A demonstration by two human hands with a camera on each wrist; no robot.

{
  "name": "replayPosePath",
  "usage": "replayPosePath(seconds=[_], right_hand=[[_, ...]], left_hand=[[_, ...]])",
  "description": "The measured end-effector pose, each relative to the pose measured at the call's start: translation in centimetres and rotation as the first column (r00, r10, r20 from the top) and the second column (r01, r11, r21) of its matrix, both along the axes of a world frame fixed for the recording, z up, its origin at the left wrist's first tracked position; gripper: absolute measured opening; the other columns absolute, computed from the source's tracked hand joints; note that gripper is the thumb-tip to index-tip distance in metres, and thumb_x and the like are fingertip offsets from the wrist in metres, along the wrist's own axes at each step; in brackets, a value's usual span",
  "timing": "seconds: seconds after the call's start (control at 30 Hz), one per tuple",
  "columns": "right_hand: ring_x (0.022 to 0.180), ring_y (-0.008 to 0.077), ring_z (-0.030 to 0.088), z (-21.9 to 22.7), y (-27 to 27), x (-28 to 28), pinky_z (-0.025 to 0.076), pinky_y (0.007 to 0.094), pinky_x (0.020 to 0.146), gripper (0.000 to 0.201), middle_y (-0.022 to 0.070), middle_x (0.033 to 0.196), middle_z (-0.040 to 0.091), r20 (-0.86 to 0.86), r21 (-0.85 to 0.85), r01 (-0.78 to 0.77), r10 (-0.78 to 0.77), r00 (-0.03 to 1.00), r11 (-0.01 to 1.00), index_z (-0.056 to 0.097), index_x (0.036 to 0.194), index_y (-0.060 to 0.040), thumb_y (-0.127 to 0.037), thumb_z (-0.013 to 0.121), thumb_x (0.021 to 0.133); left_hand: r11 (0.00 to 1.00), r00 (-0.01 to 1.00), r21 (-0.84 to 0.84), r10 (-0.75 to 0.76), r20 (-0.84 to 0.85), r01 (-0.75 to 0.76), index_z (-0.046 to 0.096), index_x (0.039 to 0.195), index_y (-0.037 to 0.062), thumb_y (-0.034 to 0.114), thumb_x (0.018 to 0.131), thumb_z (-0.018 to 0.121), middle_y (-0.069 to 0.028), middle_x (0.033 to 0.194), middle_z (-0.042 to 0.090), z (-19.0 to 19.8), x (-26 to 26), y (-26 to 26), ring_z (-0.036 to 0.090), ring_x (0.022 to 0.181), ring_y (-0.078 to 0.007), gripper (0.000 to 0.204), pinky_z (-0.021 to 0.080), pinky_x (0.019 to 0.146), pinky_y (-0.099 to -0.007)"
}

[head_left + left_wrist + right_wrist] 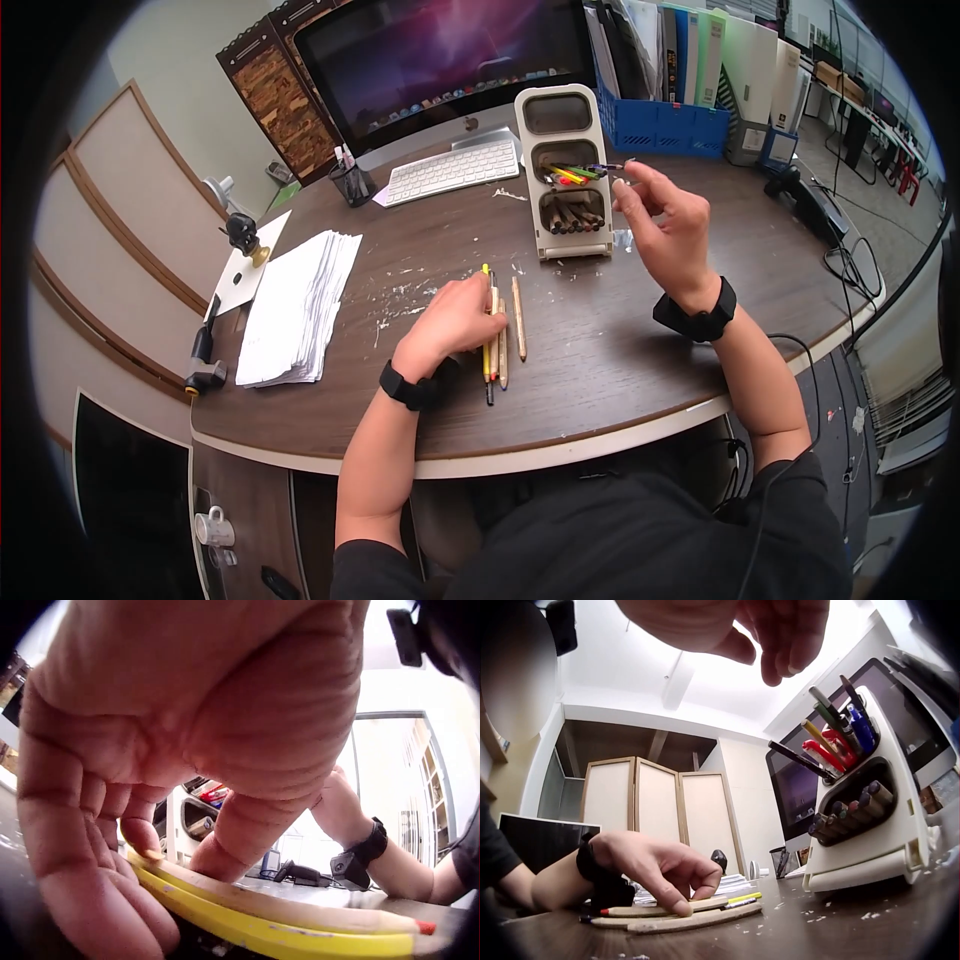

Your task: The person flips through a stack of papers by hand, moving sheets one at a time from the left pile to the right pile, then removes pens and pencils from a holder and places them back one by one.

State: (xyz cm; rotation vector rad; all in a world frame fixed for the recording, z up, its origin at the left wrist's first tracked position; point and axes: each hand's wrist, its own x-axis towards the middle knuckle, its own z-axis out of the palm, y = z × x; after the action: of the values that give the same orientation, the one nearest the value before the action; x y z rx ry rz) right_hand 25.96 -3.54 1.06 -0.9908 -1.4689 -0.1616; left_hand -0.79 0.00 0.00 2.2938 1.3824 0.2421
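On the desk, my left hand [455, 318] grips several pencils [502, 340] lying side by side, its fingers and thumb curled over them. A yellow pencil [277, 934] and a wooden one with a red tip [315, 906] pass under the palm in the left wrist view. One wooden pencil [519, 320] lies apart on the right. My right hand [668, 225] is raised beside the cream organizer [562, 240], fingers loosely bent and holding nothing. Pens [840, 746] stand in the organizer's middle compartment, and dark-ended pencils [855, 810] fill the lower one.
A paper stack [300, 310] lies on the left. Behind are a mesh pen cup [352, 186], a keyboard [450, 172], a monitor [450, 60] and a blue crate [665, 130] of folders. A telephone [810, 205] with cables stands right. Pale scraps dot the desk [600, 380].
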Motion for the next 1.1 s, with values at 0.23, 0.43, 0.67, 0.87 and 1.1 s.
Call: replayPosePath(seconds=[0.23, 0.43, 0.67, 0.87, 1.1], right_hand=[[0.061, 0.0256, 0.068, -0.2, -1.3, -1.7, 0.051, 0.0323, 0.056, 0.012, 0.0140, 0.074, 0.069, 0.178, 0.060, -0.034, 0.023, 0.984, 0.998, 0.070, 0.096, 0.0005, -0.004, 0.071, 0.085], [0.063, 0.0279, 0.068, -0.6, -1.6, -2.3, 0.053, 0.0342, 0.056, 0.008, 0.0132, 0.073, 0.069, 0.279, 0.054, -0.070, 0.052, 0.959, 0.996, 0.070, 0.091, -0.0018, -0.005, 0.071, 0.084], [0.062, 0.0279, 0.067, -1.3, -1.7, -2.9, 0.051, 0.0367, 0.054, 0.008, 0.0109, 0.069, 0.067, 0.381, -0.067, -0.148, 0.162, 0.910, 0.987, 0.068, 0.082, -0.0048, -0.011, 0.068, 0.087], [0.061, 0.0306, 0.065, -1.5, -2.1, -3.2, 0.049, 0.0392, 0.053, 0.010, 0.0121, 0.066, 0.065, 0.392, -0.215, -0.193, 0.266, 0.881, 0.957, 0.069, 0.081, -0.0046, -0.012, 0.068, 0.087], [0.052, 0.0196, 0.061, -0.7, -2.5, -3.7, 0.047, 0.0330, 0.051, 0.024, 0.0087, 0.061, 0.064, -0.047, -0.604, -0.452, 0.536, 0.843, 0.657, 0.068, 0.087, -0.0007, -0.022, 0.064, 0.096]], left_hand=[[1.000, 0.998, 0.004, -0.007, -0.063, 0.007, 0.056, 0.084, -0.0026, 0.019, 0.081, 0.068, -0.0165, 0.067, 0.065, -0.1, -0.6, 0.4, 0.068, 0.058, -0.0254, 0.025, 0.055, 0.056, -0.0367], [0.999, 0.999, -0.011, 0.036, -0.023, -0.037, 0.055, 0.088, -0.0036, 0.017, 0.081, 0.068, -0.0180, 0.068, 0.065, 0.3, -0.4, 0.0, 0.068, 0.058, -0.0270, 0.025, 0.054, 0.056, -0.0380], [0.997, 0.999, 0.076, 0.002, 0.036, -0.005, 0.057, 0.092, -0.0049, 0.010, 0.078, 0.062, -0.0205, 0.071, 0.066, -0.4, 0.1, -0.1, 0.068, 0.071, -0.0364, 0.021, 0.053, 0.071, -0.0421], [0.994, 0.995, -0.071, 0.084, 0.048, -0.080, 0.054, 0.097, -0.0034, 0.010, 0.082, 0.062, -0.0175, 0.066, 0.065, 2.0, 0.3, -1.1, 0.067, 0.064, -0.0237, 0.021, 0.052, 0.063, -0.0350], [0.976, 0.864, 0.117, -0.218, 0.455, 0.185, 0.048, 0.095, 0.0010, 0.005, 0.093, 0.064, -0.0054, 0.072, 0.061, 1.4, 0.4, -1.2, 0.062, 0.070, -0.0091, 0.017, 0.049, 0.060, -0.0247]])
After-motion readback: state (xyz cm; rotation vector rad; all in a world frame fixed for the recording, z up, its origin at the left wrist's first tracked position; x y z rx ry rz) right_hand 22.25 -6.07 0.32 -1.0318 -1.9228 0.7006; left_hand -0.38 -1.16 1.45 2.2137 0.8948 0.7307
